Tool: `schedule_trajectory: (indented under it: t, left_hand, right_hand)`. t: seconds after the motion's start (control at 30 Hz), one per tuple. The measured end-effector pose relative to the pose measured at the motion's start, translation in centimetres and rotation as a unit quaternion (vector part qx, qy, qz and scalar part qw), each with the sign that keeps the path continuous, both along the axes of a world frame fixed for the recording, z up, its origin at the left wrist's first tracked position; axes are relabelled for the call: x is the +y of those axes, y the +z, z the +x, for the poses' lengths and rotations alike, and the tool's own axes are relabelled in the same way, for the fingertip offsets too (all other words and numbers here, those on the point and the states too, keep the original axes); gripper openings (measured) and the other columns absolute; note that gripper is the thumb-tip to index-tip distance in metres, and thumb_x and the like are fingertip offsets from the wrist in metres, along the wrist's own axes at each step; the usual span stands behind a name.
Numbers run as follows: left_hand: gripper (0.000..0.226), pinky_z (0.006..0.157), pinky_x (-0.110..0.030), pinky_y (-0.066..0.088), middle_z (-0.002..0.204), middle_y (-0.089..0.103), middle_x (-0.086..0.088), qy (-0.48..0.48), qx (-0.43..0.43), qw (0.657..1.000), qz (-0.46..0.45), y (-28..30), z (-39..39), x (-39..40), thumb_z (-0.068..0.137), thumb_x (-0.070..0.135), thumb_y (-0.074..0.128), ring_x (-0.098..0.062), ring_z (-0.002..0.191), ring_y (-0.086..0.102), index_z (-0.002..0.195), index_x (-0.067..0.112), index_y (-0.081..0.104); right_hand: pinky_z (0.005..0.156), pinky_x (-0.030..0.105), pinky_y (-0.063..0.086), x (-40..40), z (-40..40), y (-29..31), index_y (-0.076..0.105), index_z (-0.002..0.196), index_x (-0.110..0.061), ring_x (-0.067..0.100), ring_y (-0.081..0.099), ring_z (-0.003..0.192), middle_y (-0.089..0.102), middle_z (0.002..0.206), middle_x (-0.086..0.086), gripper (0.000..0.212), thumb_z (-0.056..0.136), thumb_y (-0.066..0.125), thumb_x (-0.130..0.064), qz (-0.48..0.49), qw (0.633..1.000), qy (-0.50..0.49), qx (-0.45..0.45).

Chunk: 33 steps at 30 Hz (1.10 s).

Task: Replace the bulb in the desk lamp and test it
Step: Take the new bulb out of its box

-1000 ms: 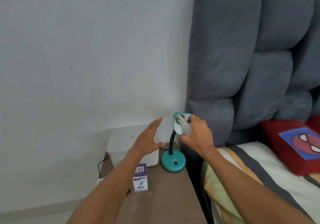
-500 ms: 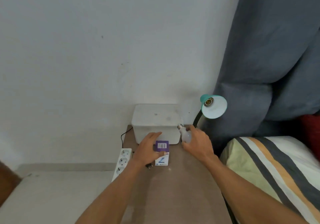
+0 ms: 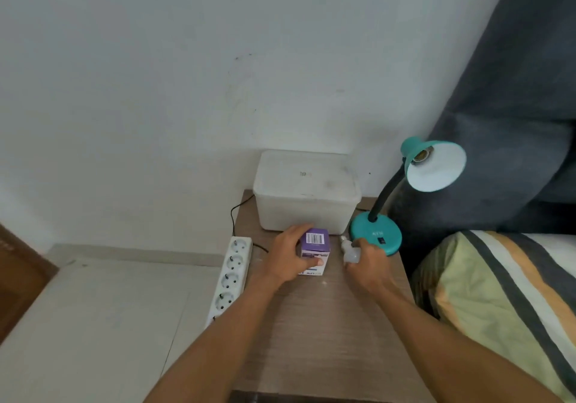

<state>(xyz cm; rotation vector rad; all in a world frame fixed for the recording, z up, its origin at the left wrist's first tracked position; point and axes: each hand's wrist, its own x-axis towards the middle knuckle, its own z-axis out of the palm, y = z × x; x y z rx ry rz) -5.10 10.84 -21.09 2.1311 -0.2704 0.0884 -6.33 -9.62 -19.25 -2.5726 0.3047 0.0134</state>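
A teal desk lamp stands at the back right of the wooden bedside table. Its shade faces me and the brass socket inside holds no bulb. My right hand grips a white bulb just in front of the lamp's base, with the screw cap pointing away from me, low over the table. My left hand is closed around a purple and white bulb box that stands on the table, barcode side up.
A white lidded plastic box sits against the wall behind my hands. A white power strip hangs along the table's left edge with a black cord running to it. The grey padded headboard and striped bedding lie to the right.
My right hand carried the bulb away from the lamp's shade down to the table beside the base. My left hand dropped onto the bulb box and closed on it. My view tilted down.
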Motion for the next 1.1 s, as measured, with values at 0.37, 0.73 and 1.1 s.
schedule_trajectory:
  t: [0.37,0.73,1.1]
  left_hand:
    - [0.093,0.099,-0.029,0.056,0.129,0.064,-0.001,-0.008,0.013,0.999,-0.036,-0.8,-0.7,0.3,0.066,0.028,0.097,-0.012,0.117,0.062,0.147,0.019,0.052]
    - [0.098,0.090,-0.011,0.053,0.130,0.063,-0.001,-0.002,0.051,0.996,-0.072,-0.8,-1.0,0.1,0.067,0.021,0.097,-0.009,0.112,0.065,0.150,0.012,0.046]
    - [0.101,0.096,-0.028,0.058,0.133,0.062,-0.003,-0.005,0.061,0.995,-0.078,-1.3,-1.0,0.1,0.069,0.017,0.095,-0.016,0.116,0.067,0.154,0.017,0.041]
  right_hand:
    - [0.086,0.040,0.055,0.4,0.8,0.2,0.061,0.125,-0.016,0.024,0.060,0.104,0.066,0.116,0.010,0.042,0.096,0.052,-0.046,-0.059,0.998,0.023,-0.012]
    - [0.079,0.024,0.053,2.5,2.8,6.1,0.072,0.114,-0.023,0.011,0.064,0.099,0.072,0.113,-0.001,0.031,0.084,0.075,-0.031,-0.045,0.955,0.290,-0.052]
    - [0.084,0.029,0.057,2.2,3.0,6.1,0.064,0.130,-0.020,0.016,0.065,0.105,0.070,0.121,0.002,0.043,0.088,0.071,-0.030,-0.136,0.905,0.400,-0.054]
